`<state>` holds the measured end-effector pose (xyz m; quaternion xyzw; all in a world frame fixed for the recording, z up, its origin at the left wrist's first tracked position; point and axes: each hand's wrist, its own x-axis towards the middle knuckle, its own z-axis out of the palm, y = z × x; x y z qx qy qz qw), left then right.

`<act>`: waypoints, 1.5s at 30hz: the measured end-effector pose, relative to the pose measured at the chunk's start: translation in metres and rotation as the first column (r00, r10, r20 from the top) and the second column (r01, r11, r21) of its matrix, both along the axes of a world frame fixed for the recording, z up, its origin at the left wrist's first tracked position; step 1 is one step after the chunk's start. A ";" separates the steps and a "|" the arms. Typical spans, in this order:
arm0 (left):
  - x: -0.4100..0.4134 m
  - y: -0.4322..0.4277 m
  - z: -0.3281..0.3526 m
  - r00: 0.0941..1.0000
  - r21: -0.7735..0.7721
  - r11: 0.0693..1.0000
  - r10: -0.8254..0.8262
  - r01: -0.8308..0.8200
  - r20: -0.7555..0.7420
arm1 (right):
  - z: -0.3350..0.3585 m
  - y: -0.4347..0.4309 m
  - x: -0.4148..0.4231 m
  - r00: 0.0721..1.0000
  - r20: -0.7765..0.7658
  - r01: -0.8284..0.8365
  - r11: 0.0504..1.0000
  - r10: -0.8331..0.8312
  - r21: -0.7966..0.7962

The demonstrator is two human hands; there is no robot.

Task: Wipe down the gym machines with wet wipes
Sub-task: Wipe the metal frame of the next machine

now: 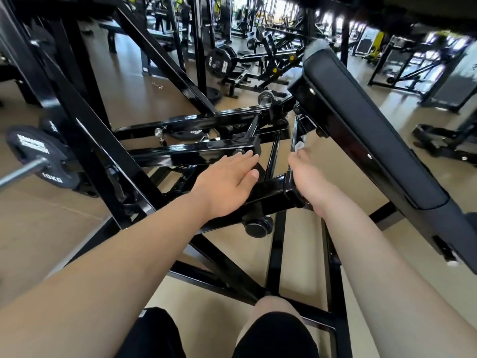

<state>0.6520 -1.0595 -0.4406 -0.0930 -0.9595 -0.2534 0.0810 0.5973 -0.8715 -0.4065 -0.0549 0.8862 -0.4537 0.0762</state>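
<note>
A black steel gym machine fills the view, with a glossy cross bar (196, 151) in the middle and a black padded bench (366, 130) tilted up on the right. My left hand (227, 182) reaches forward with straight fingers, the fingertips at the end of the cross bar. My right hand (307, 177) holds a white wet wipe (299, 146) against the thin black upright strut under the bench pad. Only a small corner of the wipe shows past my fingers.
A 10 kg weight plate (38, 156) on a steel bar sticks out at the left. A black knob (258, 227) hangs under the frame near my left wrist. My knees (273, 308) are at the bottom. More machines and plates stand behind on the tan floor.
</note>
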 end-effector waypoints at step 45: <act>-0.008 0.001 -0.006 0.994 -0.144 0.985 0.089 -0.099 -0.069 | 0.019 0.009 0.024 0.992 -0.011 -0.125 0.992 0.125 -0.023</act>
